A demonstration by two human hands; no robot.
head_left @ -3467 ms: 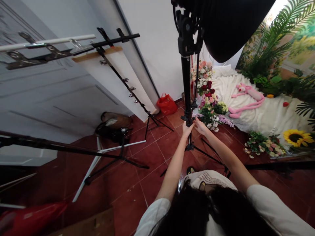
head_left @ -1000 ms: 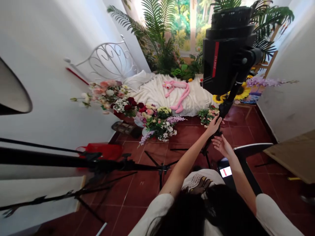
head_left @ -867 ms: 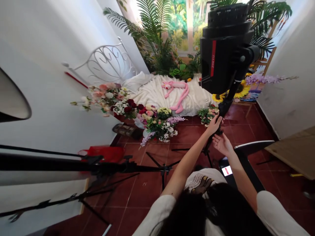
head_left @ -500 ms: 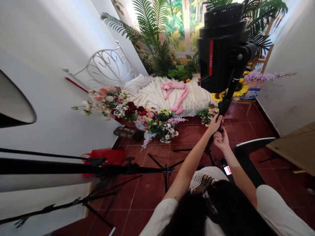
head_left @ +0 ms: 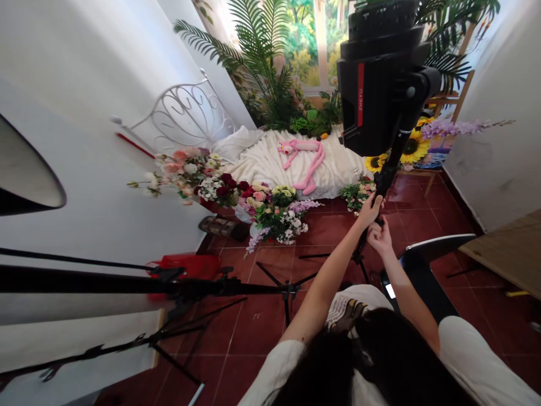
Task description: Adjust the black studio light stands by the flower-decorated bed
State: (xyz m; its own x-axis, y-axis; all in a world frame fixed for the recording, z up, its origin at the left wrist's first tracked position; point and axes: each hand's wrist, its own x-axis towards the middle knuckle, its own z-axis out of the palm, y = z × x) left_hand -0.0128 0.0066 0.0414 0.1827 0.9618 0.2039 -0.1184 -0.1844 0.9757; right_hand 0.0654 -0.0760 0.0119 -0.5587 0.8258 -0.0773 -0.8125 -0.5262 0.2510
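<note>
A black studio light (head_left: pixel 378 84) with a red stripe is mounted on top of a black stand (head_left: pixel 387 171), in front of me on the right. My left hand (head_left: pixel 370 210) is wrapped round the stand's pole below the light. Just under it, my right hand (head_left: pixel 380 235) has its fingers closed at a small black knob (head_left: pixel 379 221) on the pole. The lower part of the pole is partly hidden behind my hands and left forearm.
Another black stand (head_left: pixel 253 289) stretches across the left, with tripod legs on the red tiled floor (head_left: pixel 249 332). Ahead are flowers (head_left: pixel 276 211) and a draped bed (head_left: pixel 262 160) with a pink plush toy (head_left: pixel 310 163). A black chair (head_left: pixel 426 282) stands at the right.
The view has shifted very slightly. The light's head sits a little higher and further left in view; both hands remain on the stand.
</note>
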